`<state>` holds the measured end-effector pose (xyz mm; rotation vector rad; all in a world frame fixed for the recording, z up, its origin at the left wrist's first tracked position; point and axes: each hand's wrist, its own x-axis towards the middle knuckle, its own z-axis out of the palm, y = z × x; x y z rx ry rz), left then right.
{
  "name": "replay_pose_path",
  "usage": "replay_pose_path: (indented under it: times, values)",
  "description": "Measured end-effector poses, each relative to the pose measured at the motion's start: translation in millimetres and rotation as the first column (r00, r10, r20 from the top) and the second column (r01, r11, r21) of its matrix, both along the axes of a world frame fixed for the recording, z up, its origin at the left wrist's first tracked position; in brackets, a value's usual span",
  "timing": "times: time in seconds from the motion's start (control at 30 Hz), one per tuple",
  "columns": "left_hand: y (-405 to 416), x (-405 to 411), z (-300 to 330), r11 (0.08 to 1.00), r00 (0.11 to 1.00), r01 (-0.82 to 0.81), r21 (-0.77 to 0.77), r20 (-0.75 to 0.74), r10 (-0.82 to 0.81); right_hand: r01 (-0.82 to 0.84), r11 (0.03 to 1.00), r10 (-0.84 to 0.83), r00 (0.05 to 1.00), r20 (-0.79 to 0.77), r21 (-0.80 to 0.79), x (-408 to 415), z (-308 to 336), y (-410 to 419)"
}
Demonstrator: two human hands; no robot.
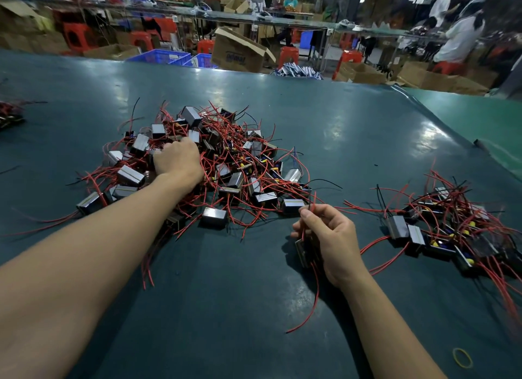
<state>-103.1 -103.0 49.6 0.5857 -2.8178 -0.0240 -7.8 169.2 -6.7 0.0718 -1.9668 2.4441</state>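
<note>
A big heap of small boxy transformers (220, 164) with red and black wires lies in the middle of the dark green table (226, 308). My left hand (178, 159) reaches into the heap's left side with its fingers curled down among the parts; what they hold is hidden. My right hand (327, 237) is in front of the heap and holds a transformer (303, 251) in its palm, thumb and forefinger pinching its red wires (309, 209), which also trail down toward me.
A smaller group of transformers (443, 237) lies to the right. A yellow rubber band (462, 357) lies near the front right. A few more parts (10, 114) sit at the far left edge. Beyond the table are cardboard boxes, blue crates, red stools and people.
</note>
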Motion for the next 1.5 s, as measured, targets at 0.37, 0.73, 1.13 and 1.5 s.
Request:
replay_pose_path:
  times: [0.37,0.73,1.13,1.5]
  values:
    - [-23,29,87,0.983,0.991,-0.033,0.182,-0.122,0.056,0.008,1.0,-0.008,1.0,-0.009,0.009,3,6,-5]
    - [64,112,8,0.082,0.808,0.488,0.869,-0.414,-0.419,0.018,0.994,-0.015,0.999,-0.03,0.108,8,8,-5]
    - [90,122,-41,0.173,0.744,0.572,0.802,-0.418,-0.522,-0.099,0.986,0.113,0.989,-0.099,0.135,9,8,-6]
    - [100,118,-41,-0.048,0.761,0.547,0.836,-0.519,-0.389,-0.084,0.996,0.085,0.993,-0.085,0.013,10,8,-4]
